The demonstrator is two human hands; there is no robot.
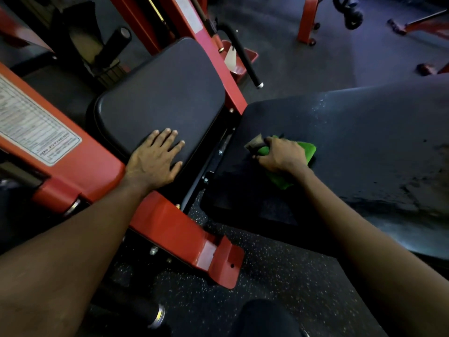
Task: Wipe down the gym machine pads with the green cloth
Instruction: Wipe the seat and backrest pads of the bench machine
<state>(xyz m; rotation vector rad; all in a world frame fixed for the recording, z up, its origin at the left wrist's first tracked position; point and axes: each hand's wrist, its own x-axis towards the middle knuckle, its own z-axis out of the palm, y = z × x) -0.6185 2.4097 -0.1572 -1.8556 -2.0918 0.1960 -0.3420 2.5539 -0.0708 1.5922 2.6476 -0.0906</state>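
dim gym, speckled rubber floor

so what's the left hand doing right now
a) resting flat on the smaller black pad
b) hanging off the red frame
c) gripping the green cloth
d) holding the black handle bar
a: the left hand lies with fingers spread flat on the smaller black pad, while the right hand grips the green cloth on the other pad.

2 black pads are counted: the smooth pad and the worn pad. 1 green cloth is seen. 2 hands are shown: left hand, right hand. 2 white labels are noted on the red frame: the large label and the small label. 1 black grip bar is counted.
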